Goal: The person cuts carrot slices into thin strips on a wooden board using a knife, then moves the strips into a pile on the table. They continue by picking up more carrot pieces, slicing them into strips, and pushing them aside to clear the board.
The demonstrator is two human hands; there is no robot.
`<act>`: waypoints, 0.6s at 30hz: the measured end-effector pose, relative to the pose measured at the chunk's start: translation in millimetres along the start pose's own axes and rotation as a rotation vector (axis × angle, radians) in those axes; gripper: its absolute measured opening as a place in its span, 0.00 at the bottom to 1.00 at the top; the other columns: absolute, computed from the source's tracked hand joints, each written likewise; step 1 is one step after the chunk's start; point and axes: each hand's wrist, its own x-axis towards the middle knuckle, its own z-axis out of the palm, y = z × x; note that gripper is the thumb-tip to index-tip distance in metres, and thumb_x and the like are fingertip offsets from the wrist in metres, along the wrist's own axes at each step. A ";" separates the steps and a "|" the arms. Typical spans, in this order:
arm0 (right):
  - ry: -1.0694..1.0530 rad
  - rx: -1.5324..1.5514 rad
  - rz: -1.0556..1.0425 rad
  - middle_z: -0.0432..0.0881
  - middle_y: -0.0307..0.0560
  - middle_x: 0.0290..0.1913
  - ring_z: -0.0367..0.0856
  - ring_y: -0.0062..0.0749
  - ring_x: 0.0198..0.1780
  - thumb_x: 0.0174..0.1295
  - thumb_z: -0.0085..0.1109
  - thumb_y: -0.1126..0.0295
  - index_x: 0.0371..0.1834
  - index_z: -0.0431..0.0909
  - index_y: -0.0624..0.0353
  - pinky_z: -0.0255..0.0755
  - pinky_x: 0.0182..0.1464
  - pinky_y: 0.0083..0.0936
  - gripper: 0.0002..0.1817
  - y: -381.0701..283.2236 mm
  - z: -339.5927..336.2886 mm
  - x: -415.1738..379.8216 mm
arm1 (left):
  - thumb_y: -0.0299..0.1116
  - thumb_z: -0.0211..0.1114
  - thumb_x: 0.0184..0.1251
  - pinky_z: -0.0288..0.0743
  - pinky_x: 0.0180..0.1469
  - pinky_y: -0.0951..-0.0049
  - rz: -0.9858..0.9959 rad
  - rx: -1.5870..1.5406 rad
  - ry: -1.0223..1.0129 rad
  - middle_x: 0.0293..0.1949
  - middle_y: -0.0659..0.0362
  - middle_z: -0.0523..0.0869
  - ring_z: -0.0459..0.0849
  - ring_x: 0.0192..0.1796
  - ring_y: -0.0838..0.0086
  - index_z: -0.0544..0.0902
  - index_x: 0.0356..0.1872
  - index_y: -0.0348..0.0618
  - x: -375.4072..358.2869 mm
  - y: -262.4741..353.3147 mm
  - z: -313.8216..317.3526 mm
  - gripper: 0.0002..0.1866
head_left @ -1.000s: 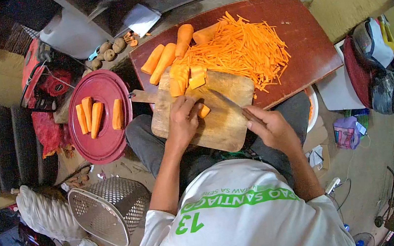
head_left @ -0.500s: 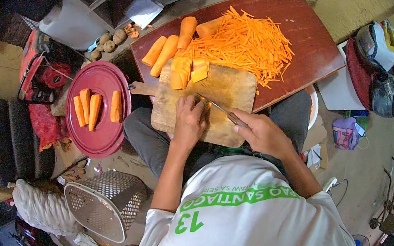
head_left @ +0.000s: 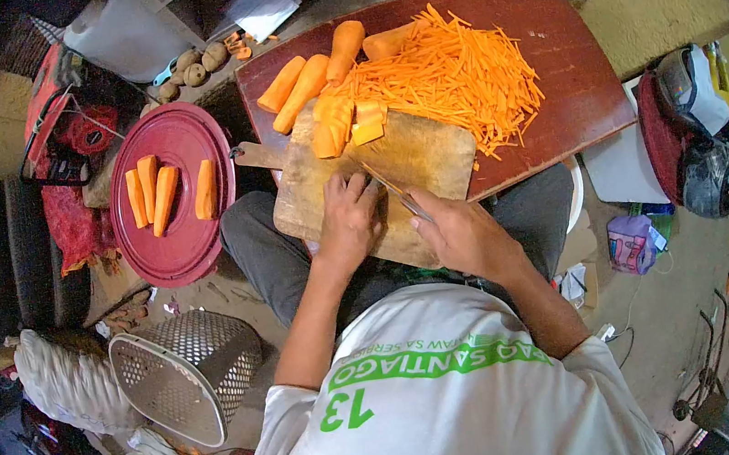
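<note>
My right hand (head_left: 469, 234) grips a knife (head_left: 394, 188), its blade slanting up and left over the wooden cutting board (head_left: 429, 159). Close to the blade, my left hand (head_left: 350, 218) presses down on the board with curled fingers over a piece of carrot, which they almost wholly hide. Cut carrot slabs (head_left: 331, 130) lie at the board's far edge, beside smaller blocks (head_left: 368, 126). Beyond the board spreads a large heap of carrot sticks (head_left: 464, 76). Several whole peeled carrots (head_left: 306, 93) rest left of that heap.
The board overlaps a dark red table (head_left: 552, 46) and reaches over my lap. On the left, a round maroon lid (head_left: 169, 143) carries several peeled carrots (head_left: 165, 200). A perforated basket (head_left: 190, 370) lies tipped on the floor. Brown root vegetables (head_left: 195, 73) sit behind the lid.
My right hand and the knife have shifted slightly up and left, the blade nearer my left fingertips. My left hand stays in about the same place. The whole view has moved a little.
</note>
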 end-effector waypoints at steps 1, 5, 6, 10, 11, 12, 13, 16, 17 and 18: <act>-0.003 0.007 0.011 0.87 0.72 0.48 0.87 0.74 0.52 0.79 0.59 0.68 0.69 0.73 0.62 0.79 0.50 0.60 0.20 -6.1 -4.2 -4.4 | 0.21 0.76 0.50 0.75 0.59 0.50 0.004 0.000 0.013 0.48 0.49 0.81 0.78 0.53 0.48 0.88 0.51 0.36 0.4 -2.0 0.1 0.22; -0.109 -0.009 0.138 0.87 0.73 0.47 0.86 0.75 0.52 0.78 0.60 0.69 0.69 0.73 0.64 0.80 0.49 0.60 0.20 -14.6 -11.2 -18.5 | 0.21 0.76 0.47 0.74 0.60 0.50 0.019 -0.018 0.026 0.50 0.49 0.81 0.77 0.55 0.48 0.88 0.52 0.36 -5.6 -8.9 6.2 0.24; -0.068 -0.006 0.092 0.87 0.73 0.47 0.86 0.75 0.52 0.78 0.60 0.69 0.69 0.73 0.63 0.80 0.49 0.60 0.20 -13.1 -7.0 -16.8 | 0.21 0.76 0.47 0.74 0.60 0.50 0.015 -0.023 0.027 0.51 0.49 0.81 0.77 0.55 0.48 0.88 0.52 0.36 -6.0 -9.5 7.1 0.25; 0.057 0.001 -0.076 0.87 0.72 0.48 0.86 0.74 0.51 0.77 0.60 0.70 0.69 0.73 0.61 0.80 0.48 0.61 0.20 -0.7 10.8 -0.7 | 0.21 0.76 0.47 0.73 0.60 0.50 -0.023 -0.034 -0.008 0.53 0.49 0.81 0.77 0.56 0.48 0.88 0.51 0.37 -6.5 -6.1 5.6 0.24; 0.073 0.003 -0.119 0.87 0.72 0.48 0.86 0.74 0.51 0.77 0.60 0.70 0.70 0.73 0.60 0.80 0.48 0.61 0.20 0.0 11.9 2.1 | 0.21 0.76 0.47 0.73 0.59 0.50 -0.021 -0.014 -0.008 0.52 0.49 0.81 0.77 0.56 0.48 0.88 0.51 0.37 -6.7 -3.3 3.4 0.24; 0.062 -0.005 -0.101 0.87 0.72 0.47 0.86 0.74 0.50 0.77 0.60 0.70 0.70 0.72 0.60 0.80 0.48 0.61 0.21 -2.4 9.5 -0.5 | 0.22 0.76 0.48 0.73 0.59 0.50 -0.018 0.009 -0.006 0.52 0.49 0.81 0.77 0.56 0.48 0.88 0.51 0.37 -5.9 -0.5 0.1 0.23; 0.048 -0.014 -0.083 0.87 0.72 0.47 0.87 0.73 0.50 0.76 0.60 0.71 0.70 0.72 0.60 0.80 0.47 0.61 0.21 -5.9 4.7 -6.0 | 0.22 0.76 0.48 0.73 0.59 0.51 -0.017 0.032 -0.002 0.51 0.49 0.81 0.77 0.56 0.48 0.88 0.51 0.37 -4.9 0.3 -1.8 0.23; -0.080 -0.043 0.026 0.87 0.72 0.44 0.87 0.73 0.48 0.76 0.61 0.71 0.72 0.71 0.61 0.79 0.47 0.61 0.23 -5.8 -3.7 -15.4 | 0.22 0.75 0.51 0.72 0.59 0.51 -0.016 0.019 0.046 0.50 0.50 0.81 0.77 0.54 0.49 0.88 0.50 0.38 -8.7 -1.1 3.3 0.21; -0.134 -0.051 0.076 0.87 0.72 0.43 0.87 0.73 0.48 0.76 0.61 0.71 0.73 0.71 0.61 0.79 0.47 0.61 0.24 -5.3 -4.5 -17.3 | 0.22 0.75 0.51 0.72 0.58 0.51 -0.033 0.011 0.038 0.50 0.50 0.81 0.77 0.54 0.50 0.88 0.50 0.38 -10.8 -0.9 3.7 0.21; -0.082 -0.049 0.011 0.87 0.72 0.43 0.87 0.73 0.47 0.76 0.61 0.70 0.72 0.71 0.61 0.79 0.47 0.61 0.24 -2.2 0.8 -12.5 | 0.22 0.75 0.52 0.71 0.58 0.51 -0.045 0.003 0.028 0.49 0.50 0.81 0.77 0.54 0.50 0.88 0.50 0.38 -11.4 -0.7 2.7 0.20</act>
